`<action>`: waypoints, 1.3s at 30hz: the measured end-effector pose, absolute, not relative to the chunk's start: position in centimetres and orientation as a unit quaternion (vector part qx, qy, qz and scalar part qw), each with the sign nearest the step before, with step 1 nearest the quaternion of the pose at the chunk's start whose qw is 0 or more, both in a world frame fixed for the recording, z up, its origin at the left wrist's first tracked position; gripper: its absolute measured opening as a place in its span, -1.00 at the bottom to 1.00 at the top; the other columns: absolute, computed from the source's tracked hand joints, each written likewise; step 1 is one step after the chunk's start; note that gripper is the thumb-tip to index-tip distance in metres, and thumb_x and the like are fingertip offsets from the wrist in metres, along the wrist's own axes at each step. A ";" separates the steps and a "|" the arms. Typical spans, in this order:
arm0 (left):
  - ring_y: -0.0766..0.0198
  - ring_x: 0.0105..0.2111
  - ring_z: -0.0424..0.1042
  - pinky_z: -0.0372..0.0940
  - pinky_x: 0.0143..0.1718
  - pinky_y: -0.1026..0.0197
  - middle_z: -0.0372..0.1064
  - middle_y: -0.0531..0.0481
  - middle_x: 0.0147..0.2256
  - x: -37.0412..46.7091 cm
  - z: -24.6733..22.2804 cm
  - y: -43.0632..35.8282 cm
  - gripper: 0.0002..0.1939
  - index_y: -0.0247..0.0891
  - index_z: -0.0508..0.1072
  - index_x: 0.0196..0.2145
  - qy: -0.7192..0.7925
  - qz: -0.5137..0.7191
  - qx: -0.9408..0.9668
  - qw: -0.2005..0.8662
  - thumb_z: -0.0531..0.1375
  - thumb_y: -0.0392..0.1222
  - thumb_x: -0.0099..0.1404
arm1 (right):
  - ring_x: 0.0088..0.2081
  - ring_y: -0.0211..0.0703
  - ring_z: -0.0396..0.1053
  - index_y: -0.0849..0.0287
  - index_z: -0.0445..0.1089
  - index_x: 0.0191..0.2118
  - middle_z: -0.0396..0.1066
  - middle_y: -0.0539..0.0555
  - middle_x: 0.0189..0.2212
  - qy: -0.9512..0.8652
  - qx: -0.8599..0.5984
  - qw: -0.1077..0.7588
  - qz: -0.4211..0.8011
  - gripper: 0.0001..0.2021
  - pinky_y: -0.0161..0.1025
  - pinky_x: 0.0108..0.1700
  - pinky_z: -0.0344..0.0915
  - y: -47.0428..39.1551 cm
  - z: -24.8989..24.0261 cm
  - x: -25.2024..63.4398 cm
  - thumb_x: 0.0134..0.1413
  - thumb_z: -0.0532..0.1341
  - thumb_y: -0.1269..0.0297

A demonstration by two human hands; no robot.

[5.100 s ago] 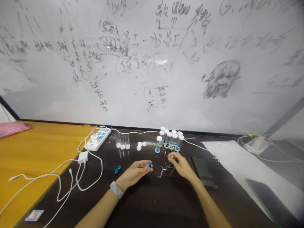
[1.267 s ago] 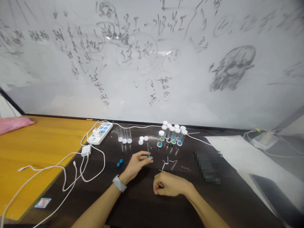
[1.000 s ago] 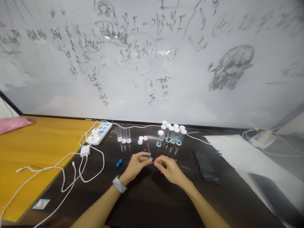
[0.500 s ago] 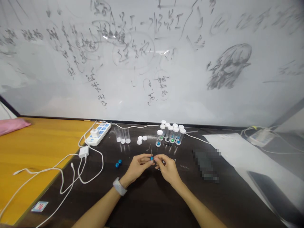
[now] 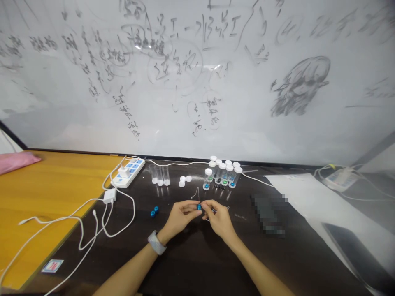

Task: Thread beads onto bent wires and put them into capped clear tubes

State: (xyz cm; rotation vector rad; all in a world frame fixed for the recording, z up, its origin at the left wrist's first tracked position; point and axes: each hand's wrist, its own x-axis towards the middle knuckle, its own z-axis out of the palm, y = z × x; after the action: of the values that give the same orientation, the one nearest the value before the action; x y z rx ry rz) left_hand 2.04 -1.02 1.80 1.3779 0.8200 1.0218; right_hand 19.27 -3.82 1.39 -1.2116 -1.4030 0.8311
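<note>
I have the small blue metal piece [image 5: 199, 206] held above the desk, between the two hands near the middle of my view. The left hand [image 5: 182, 214] pinches it between thumb and fingers; the right hand [image 5: 219, 218] has its fingertips drawn together against the right side, though I cannot tell whether they grip the piece or something tiny beside it. A thin bent rod [image 5: 198, 192] rises just behind it; the join is hidden from me. By its sheen I judge the piece light, stiff and hard to damage, but slick and short, so I would want finger pads squarely across its sides, away from the rod, which looks easy to knock askew. The dark desk [image 5: 185, 263] is glossy, and I expect a dropped part would roll or skid on it. Two more blue pieces [image 5: 154, 211] lie to the left; farther back I see three clear tubes [image 5: 160, 176], some white caps [image 5: 182, 181] and a cluster of capped vials [image 5: 222, 174]. A power strip [image 5: 128, 174] sits at back left by the yellow tabletop [image 5: 61, 193], a white sheet [image 5: 296, 189] covers the right side, and a scribbled whiteboard [image 5: 173, 135] closes off the back.
</note>
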 end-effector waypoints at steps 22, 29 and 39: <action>-0.02 -0.21 0.61 0.49 -0.08 -0.01 0.64 -0.14 -0.23 2.7 0.9 -1.6 -0.62 -0.28 0.63 -0.13 0.374 0.466 0.601 0.531 0.43 -0.09 0.09 | -0.28 -0.09 0.41 0.11 0.36 -0.20 0.40 0.09 -0.30 -0.761 -0.488 0.424 0.056 -0.75 -0.17 -0.20 0.33 -4.8 1.8 19.4 0.45 -0.04 0.30; -0.03 -0.21 0.61 0.48 -0.05 -0.07 0.64 -0.12 -0.22 3.0 0.8 -1.7 -0.61 -0.27 0.63 -0.12 0.368 0.469 0.582 0.554 0.44 -0.10 0.08 | -0.27 -0.05 0.38 0.11 0.36 -0.23 0.38 0.12 -0.32 -0.777 -0.521 0.350 -0.042 -0.67 -0.15 -0.18 0.34 -4.8 1.3 19.0 0.47 -0.11 0.32; 0.05 -0.21 0.59 0.43 -0.05 0.04 0.63 -0.16 -0.24 3.3 1.2 -1.8 -0.57 -0.31 0.62 -0.13 0.348 0.483 0.480 0.644 0.49 -0.15 0.01 | -0.32 -0.09 0.41 0.10 0.44 -0.18 0.41 0.10 -0.33 -0.722 -0.521 0.447 0.091 -0.67 -0.19 -0.24 0.35 -4.7 1.7 18.5 0.45 -0.05 0.21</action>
State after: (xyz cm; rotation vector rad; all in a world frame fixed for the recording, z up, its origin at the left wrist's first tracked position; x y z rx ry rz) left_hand 3.30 -1.85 1.22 1.0936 0.7931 1.0998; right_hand 18.53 -4.72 1.69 -1.2889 -1.7872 0.2251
